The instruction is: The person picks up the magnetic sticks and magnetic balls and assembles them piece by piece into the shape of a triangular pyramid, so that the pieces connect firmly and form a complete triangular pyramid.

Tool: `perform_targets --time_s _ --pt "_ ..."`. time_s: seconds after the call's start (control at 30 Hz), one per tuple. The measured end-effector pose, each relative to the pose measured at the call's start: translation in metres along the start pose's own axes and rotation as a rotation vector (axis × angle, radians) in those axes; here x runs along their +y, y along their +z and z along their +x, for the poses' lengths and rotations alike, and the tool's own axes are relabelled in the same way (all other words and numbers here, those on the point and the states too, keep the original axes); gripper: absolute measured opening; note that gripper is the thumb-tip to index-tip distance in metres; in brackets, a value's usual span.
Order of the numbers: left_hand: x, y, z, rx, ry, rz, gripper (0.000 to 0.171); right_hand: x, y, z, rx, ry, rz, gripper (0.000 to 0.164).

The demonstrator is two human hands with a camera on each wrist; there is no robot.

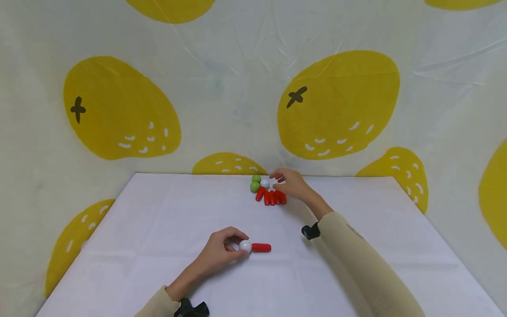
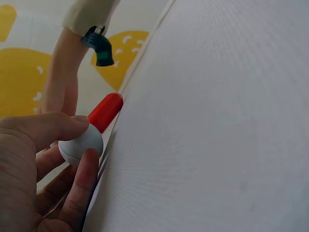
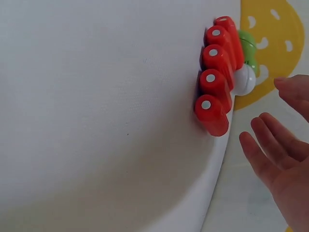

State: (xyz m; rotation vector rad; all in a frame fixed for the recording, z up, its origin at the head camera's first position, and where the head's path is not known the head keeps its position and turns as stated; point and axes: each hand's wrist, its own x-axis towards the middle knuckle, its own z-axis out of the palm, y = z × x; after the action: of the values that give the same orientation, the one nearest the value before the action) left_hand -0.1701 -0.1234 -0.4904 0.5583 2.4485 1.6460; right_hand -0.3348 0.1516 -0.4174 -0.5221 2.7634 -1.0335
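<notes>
My left hand [image 1: 224, 252] pinches a white ball [image 1: 245, 246] between thumb and fingers, low over the near middle of the table. A red rod [image 1: 261, 248] sticks out from the ball's right side; in the left wrist view the red rod [image 2: 106, 112] meets the white ball [image 2: 82, 145]. At the table's far edge my right hand [image 1: 291, 182] hovers with parted fingers and nothing between them. Just left of its fingers sits another white ball [image 1: 265, 184]. In the right wrist view several red rods [image 3: 212, 115], with pale dots on their ends, lie beside the white ball [image 3: 245, 79].
Two green balls [image 1: 255, 182] sit left of the far white ball, close to the table's back edge. The table [image 1: 158, 229] has a white cover. Behind it hangs a pale cloth [image 1: 229, 97] printed with yellow fruit.
</notes>
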Motion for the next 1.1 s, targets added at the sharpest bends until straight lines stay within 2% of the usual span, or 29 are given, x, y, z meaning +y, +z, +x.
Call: perform_targets --time_s 0.23,0.57,0.87,1.1 --pt "-0.001 0.002 0.001 -0.006 -0.01 0.011 0.032 0.003 0.008 0.018 -0.074 0.026 -0.062 0.033" --pt "0.003 0.002 0.0 -0.001 -0.036 0.023 0.032 -0.003 0.016 0.029 -0.16 0.039 -0.09 0.033" --pt "0.001 0.001 -0.001 0.004 -0.027 0.016 0.031 -0.003 0.025 0.033 -0.154 0.065 -0.147 0.024" --pt "0.002 0.001 0.0 0.001 -0.03 0.021 0.032 -0.005 0.025 0.033 -0.17 0.038 -0.221 0.018"
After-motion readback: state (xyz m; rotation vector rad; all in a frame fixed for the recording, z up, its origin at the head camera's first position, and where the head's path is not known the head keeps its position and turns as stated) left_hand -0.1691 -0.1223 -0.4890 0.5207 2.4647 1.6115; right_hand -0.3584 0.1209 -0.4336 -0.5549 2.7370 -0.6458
